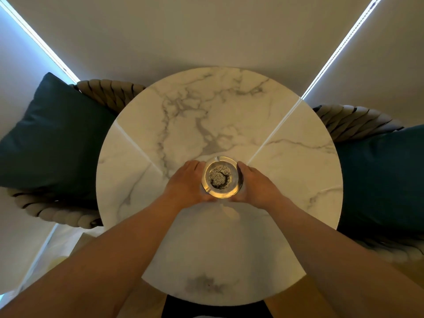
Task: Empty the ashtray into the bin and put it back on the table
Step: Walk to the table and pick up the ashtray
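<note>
Marble round table (286,171) between two cushioned chairs (110,92); round ashtray (221,177), opening up, clasped by left hand (187,183) and right hand (258,183).

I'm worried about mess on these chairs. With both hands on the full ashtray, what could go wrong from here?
1. The ashtray holds a loose heap of ash; tilting it as it leaves the table could spill ash over the marble top.
2. The left hand and right hand hold only its smooth rim, so it may slip.
3. No bin is in view; carrying it past the cushions risks dropping ash on them.
</note>
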`<state>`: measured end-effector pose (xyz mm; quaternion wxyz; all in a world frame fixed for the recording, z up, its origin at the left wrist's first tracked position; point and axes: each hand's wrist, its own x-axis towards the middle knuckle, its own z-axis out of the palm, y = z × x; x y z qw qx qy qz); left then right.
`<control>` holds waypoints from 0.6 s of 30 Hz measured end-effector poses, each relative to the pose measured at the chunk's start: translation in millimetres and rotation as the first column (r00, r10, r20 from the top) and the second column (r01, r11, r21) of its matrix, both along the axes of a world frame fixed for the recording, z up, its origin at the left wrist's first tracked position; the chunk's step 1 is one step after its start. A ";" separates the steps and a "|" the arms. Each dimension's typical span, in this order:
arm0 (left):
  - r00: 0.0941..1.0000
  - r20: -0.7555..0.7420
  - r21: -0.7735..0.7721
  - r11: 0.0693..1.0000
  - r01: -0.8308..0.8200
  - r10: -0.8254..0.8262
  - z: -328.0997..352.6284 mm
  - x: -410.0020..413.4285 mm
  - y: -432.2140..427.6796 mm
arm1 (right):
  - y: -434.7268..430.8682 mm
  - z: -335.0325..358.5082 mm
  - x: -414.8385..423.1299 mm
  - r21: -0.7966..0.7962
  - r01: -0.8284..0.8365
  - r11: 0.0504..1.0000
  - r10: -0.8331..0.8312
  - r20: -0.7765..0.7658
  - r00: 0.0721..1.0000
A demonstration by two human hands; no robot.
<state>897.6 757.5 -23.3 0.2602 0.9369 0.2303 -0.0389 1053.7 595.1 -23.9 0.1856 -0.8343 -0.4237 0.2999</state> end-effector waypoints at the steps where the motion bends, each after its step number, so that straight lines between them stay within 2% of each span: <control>1: 1.000 -0.004 -0.004 1.000 -0.007 0.007 3.2 -4.4 -2.6 | -2.4 3.1 -3.4 0.008 -0.007 1.000 0.007 -0.004 1.000; 12: 0.997 -0.009 -0.013 0.997 -0.080 0.080 24.5 -62.4 -37.5 | -27.6 32.7 -44.2 0.008 -0.060 0.998 0.060 -0.039 0.997; 18: 0.992 -0.031 -0.020 0.992 -0.124 0.123 27.0 -88.1 -62.7 | -46.0 36.2 -62.6 0.062 -0.135 0.989 0.138 -0.043 0.990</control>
